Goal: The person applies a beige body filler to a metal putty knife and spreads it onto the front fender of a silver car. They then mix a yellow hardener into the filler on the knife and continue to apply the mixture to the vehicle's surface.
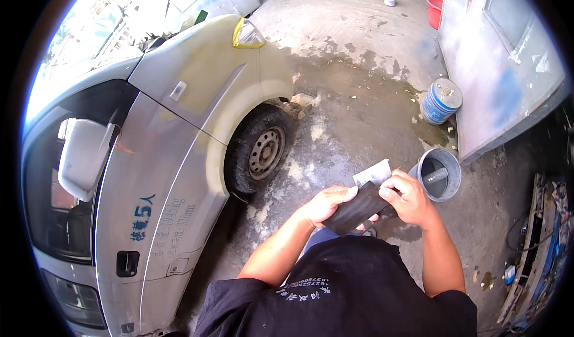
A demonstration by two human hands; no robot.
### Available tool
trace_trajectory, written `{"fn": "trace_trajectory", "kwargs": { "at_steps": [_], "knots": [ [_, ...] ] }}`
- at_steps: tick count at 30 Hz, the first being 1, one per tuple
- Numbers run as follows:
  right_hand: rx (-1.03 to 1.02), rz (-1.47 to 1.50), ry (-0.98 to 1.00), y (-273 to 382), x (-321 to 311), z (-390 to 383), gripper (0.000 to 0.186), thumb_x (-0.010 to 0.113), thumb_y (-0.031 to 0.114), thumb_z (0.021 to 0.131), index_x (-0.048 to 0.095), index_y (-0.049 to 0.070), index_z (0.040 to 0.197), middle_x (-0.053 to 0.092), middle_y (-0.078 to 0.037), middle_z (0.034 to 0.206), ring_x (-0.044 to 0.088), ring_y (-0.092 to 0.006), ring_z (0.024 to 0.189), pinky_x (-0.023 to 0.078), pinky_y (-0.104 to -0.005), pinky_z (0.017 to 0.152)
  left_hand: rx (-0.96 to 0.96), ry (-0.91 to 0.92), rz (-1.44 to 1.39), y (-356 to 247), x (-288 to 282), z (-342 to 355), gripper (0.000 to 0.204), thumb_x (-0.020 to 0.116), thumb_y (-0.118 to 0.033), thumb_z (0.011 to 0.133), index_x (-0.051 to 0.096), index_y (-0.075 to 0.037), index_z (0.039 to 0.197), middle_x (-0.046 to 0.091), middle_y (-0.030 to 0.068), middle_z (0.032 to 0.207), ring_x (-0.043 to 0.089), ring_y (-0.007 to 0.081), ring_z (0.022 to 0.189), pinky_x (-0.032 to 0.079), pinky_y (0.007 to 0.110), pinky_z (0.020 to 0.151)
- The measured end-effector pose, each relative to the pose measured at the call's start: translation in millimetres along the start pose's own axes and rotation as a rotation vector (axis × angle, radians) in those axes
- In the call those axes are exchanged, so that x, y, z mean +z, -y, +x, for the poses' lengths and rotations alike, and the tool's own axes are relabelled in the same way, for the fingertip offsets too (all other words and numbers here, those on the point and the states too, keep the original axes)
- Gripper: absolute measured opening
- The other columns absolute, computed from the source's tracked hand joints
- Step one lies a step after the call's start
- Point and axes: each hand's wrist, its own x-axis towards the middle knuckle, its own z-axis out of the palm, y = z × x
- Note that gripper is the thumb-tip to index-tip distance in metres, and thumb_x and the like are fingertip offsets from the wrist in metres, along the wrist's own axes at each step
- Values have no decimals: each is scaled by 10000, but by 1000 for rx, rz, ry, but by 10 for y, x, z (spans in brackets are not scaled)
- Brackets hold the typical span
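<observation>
Low in front of me, my left hand (pixel 326 205) grips a dark, flat sheet (pixel 353 214) by its left side, thumb on top and fingertips underneath. My right hand (pixel 409 199) pinches the sheet's upper right corner along with a small whitish piece (pixel 372 171), which sticks out above the sheet. Whether the two pieces are joined, I cannot tell.
A silver van (pixel 143 217) with pale yellowish patches and a front wheel (pixel 266 151) stands at my left. On my right are a bucket (pixel 451 181) of dark liquid, a blue-and-white drum (pixel 440 101) and a pale panel (pixel 499 98). A red tub (pixel 434 14) stands farther back.
</observation>
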Motion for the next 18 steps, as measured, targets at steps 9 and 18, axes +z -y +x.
{"fn": "trace_trajectory", "kwargs": {
  "at_steps": [9, 18],
  "knots": [
    [232, 75, -203, -442, 18, -278, 294, 629, 232, 897, 543, -5, 745, 517, -55, 709, 478, -137, 659, 396, -293, 604, 302, -162, -452, -99, -65, -217, 600, 497, -431, 952, 407, 8, 1350, 574, 247, 1201, 634, 361, 1005, 541, 480, 850],
    [-21, -182, -286, -137, 241, -207, 537, 556, -5, 809, 420, -23, 1329, 619, -231, 1048, 617, -377, 975, 479, -417, 840, 319, -570, -224, 338, -196, 166, 249, 462, -98, 966, 521, -12, 1192, 647, 113, 1039, 651, 205, 923, 547, 392, 829]
  ]
}}
